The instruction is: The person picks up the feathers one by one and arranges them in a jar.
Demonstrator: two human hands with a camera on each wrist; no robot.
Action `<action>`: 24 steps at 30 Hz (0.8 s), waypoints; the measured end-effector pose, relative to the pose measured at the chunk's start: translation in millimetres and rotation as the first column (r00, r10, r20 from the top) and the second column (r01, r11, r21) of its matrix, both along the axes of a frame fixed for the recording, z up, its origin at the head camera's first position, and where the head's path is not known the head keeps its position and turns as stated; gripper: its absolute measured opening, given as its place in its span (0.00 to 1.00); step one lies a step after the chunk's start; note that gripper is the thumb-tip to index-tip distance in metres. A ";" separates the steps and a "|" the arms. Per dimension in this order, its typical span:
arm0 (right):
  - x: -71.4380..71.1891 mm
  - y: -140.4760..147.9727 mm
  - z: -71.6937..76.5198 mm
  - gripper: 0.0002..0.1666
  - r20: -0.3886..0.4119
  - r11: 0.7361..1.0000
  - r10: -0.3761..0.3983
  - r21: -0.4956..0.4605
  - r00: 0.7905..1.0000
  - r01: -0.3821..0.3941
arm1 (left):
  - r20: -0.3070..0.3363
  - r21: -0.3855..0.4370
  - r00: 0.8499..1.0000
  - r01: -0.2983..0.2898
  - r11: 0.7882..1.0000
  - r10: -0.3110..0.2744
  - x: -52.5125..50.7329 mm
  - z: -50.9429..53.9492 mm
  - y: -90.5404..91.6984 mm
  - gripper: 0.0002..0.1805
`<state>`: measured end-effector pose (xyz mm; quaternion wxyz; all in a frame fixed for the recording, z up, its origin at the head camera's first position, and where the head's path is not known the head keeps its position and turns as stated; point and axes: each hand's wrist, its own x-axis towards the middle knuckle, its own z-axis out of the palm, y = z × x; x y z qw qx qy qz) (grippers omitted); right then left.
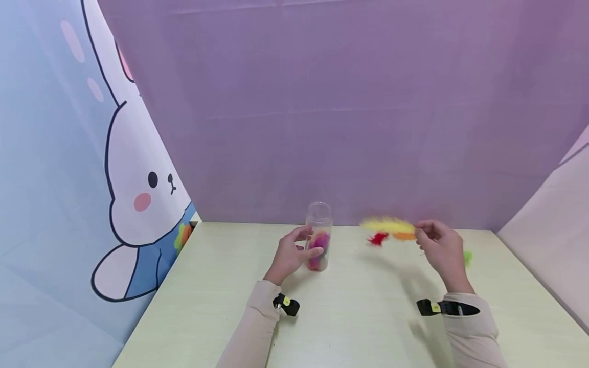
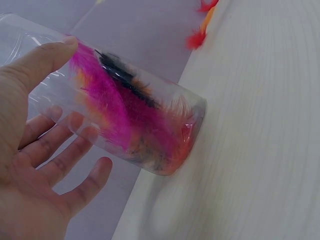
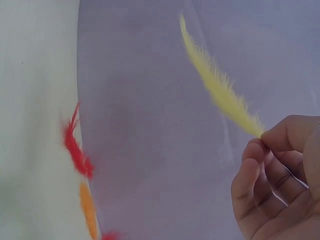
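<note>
A clear cylindrical jar (image 1: 324, 225) stands on the table, with magenta, black and orange feathers (image 2: 122, 100) in its lower part. My left hand (image 1: 291, 253) holds the jar from its left side, thumb on the near side and fingers behind. Between thumb and fingertips, my right hand (image 1: 443, 251) pinches a yellow feather (image 3: 215, 87) by one end. That feather is above the table, its free tip towards the jar. Below it lie a red feather (image 3: 76, 150) and an orange feather (image 3: 88, 210). A green feather (image 1: 468, 258) shows partly behind my right hand.
The pale wooden table (image 1: 359, 317) ends at a purple cloth backdrop (image 1: 349, 112). A blue panel with a cartoon rabbit (image 1: 152, 204) borders the left side, and a pale panel (image 1: 552, 225) the right. Another red feather (image 3: 111, 235) shows at the right wrist view's lower edge.
</note>
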<state>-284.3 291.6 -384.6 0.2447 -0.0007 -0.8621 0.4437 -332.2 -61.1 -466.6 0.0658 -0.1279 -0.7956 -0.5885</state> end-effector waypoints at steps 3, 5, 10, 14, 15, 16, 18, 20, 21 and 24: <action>0.8 -3.0 2.8 0.11 -0.013 1.000 -0.004 0.000 1.000 0.004 | 0.000 -0.001 1.000 0.001 1.000 -0.001 -1.4 -0.5 0.7 0.37; 1.4 -5.4 5.0 0.11 -0.024 1.000 -0.005 -0.012 1.000 0.005 | -0.001 0.000 1.000 0.004 1.000 -0.004 -2.7 -1.3 1.2 0.37; 2.3 -12.6 11.9 0.10 -0.041 1.000 0.008 -0.028 0.999 -0.009 | -0.006 0.000 1.000 0.003 1.000 -0.003 -4.6 -3.3 1.4 0.36; 1.4 -18.8 21.3 0.11 -0.051 0.999 0.032 0.016 0.998 -0.031 | -0.007 -0.002 1.000 -0.003 1.000 0.003 -4.3 -3.7 0.7 0.36; 0.8 -20.5 24.3 0.12 -0.056 0.999 0.038 0.033 0.998 -0.036 | -0.006 -0.001 1.000 -0.004 1.000 0.004 -4.1 -3.6 0.6 0.36; 0.1 -22.4 27.6 0.12 -0.062 0.998 0.043 0.045 0.997 -0.040 | -0.004 0.000 1.000 -0.005 1.000 0.005 -4.0 -3.6 0.4 0.37; -1.5 -26.6 34.8 0.12 -0.083 0.996 0.059 0.070 0.995 -0.053 | -0.002 0.003 1.000 -0.005 1.000 0.005 -3.8 -3.7 0.1 0.37; -3.2 -31.2 42.6 0.12 -0.106 0.993 0.073 0.097 0.992 -0.063 | -0.005 0.005 1.000 -0.001 1.000 0.001 -3.9 -3.7 -0.4 0.37; -4.0 -34.0 46.6 0.11 -0.119 0.991 0.081 0.111 0.990 -0.068 | -0.005 0.006 1.000 0.000 1.000 0.000 -4.1 -3.8 -0.6 0.37; -6.3 -41.7 58.0 0.10 -0.160 0.983 0.110 0.163 0.981 -0.084 | -0.009 0.008 1.000 0.004 1.000 -0.004 -4.6 -4.3 -1.1 0.36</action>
